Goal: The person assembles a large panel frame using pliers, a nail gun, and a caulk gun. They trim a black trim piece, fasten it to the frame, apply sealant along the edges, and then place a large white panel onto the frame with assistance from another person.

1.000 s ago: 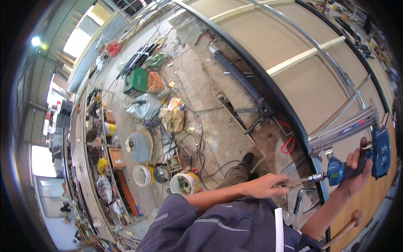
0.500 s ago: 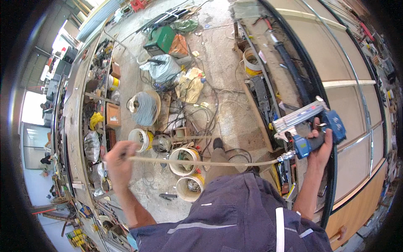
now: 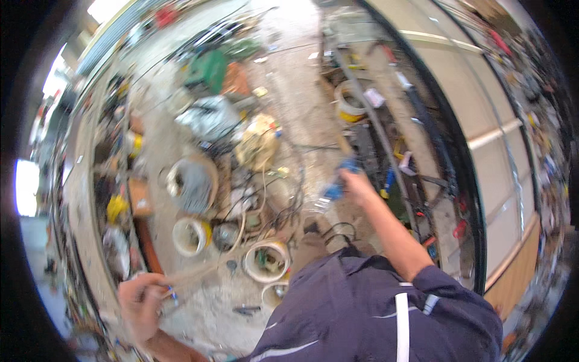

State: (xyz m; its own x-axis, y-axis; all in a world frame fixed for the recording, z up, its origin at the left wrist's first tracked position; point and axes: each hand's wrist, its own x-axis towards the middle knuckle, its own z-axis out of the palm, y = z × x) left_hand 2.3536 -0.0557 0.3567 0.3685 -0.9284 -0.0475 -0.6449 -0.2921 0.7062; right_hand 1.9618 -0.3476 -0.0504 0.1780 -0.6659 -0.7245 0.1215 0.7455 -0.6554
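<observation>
Above the floor (image 3: pixel 295 75), the right hand (image 3: pixel 358 187) grips a blue nail gun (image 3: pixel 333 191), likely heavy, best held mid-body, while the left hand (image 3: pixel 142 304) seems curled around a probably pliant hose (image 3: pixel 242 224).

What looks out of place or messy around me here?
Mainly the loose tangle of thin dark cables on the grey concrete floor: its loops spread near the dark shoe, unlike the tidy round grey coil. A small black object also lies loose there; blur hides what it is.
</observation>
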